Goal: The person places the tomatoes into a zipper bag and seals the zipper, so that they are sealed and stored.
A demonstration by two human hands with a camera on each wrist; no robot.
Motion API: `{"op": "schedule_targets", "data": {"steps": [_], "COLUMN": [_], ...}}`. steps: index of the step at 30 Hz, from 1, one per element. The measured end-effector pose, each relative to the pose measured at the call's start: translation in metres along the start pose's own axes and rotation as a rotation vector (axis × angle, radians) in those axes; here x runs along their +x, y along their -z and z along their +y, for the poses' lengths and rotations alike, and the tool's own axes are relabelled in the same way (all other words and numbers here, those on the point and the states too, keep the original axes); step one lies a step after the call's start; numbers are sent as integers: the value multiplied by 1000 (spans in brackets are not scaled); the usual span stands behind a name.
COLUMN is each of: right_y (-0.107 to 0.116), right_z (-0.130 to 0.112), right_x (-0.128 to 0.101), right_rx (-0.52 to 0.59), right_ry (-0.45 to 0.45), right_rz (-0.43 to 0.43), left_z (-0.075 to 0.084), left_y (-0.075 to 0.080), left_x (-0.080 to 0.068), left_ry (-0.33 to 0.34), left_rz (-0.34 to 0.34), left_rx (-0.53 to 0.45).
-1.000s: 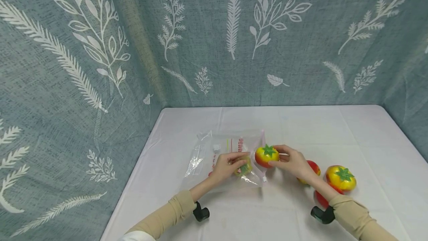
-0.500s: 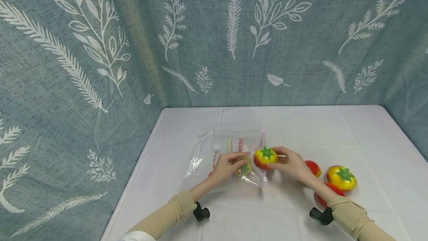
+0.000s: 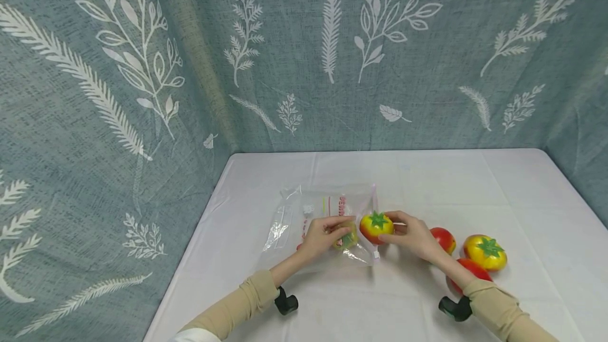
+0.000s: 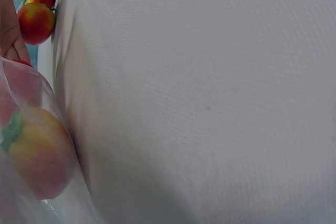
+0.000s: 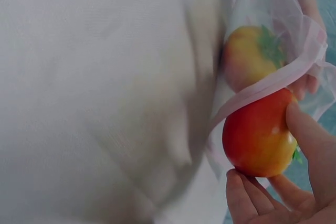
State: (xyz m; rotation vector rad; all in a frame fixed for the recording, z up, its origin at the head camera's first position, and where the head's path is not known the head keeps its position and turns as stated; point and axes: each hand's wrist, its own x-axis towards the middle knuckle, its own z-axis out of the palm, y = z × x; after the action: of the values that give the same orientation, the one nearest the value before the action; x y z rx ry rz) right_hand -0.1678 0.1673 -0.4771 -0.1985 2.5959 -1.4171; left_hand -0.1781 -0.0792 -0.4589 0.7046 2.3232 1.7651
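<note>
While the left hand point(image 3: 325, 234) pinches the clear bag point(image 3: 313, 215), right fingers point(image 5: 247, 198) grip a glossy red-yellow tomato point(image 3: 376, 225).

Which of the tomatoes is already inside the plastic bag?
The tomato under the left hand: tomato lies inside the clear bag; the others are outside.

The right grip point(image 3: 412, 232) holds 1 tomato point(image 3: 376, 225) at the mouth of the bag point(image 3: 319, 217), which lies on the counter point(image 3: 427, 183) to its left. The left grip point(image 3: 324, 234) rests on the bag over a 2nd tomato point(image 3: 348, 238) inside. 3 tomatoes point(image 3: 484, 252) lie right of the right grip.
</note>
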Motion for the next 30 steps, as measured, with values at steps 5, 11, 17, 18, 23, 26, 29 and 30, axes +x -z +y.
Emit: {"op": "schedule_targets", "data": {"steps": [5,11,17,18,23,26,29,30], "right_y": [-2,-2,-3,-4,-5,-6,-8,-8], "right_z": [2,3,2,2,2,3,3,2], "right_x": [0,0,0,0,0,1,1,2], "right_rx": [-3,0,-3,-3,-2,11,19,20], "right_ry": [0,-7,-11,-11,3,10,11,12], "right_rz": [1,4,4,5,4,0,-3,-3], "left_z": [0,-1,1,0,-12,-24,-17,-13], "left_y": [-1,-2,-1,-1,-3,-3,-3,-2], "left_x": [0,0,1,1,5,7,6,5], "left_ry": [-8,2,14,17,29,24,39,45], "left_rz": [7,5,-1,-3,-1,3,-3,-6], "left_rx": [7,-6,-15,-14,-14,-18,-24,-24]}}
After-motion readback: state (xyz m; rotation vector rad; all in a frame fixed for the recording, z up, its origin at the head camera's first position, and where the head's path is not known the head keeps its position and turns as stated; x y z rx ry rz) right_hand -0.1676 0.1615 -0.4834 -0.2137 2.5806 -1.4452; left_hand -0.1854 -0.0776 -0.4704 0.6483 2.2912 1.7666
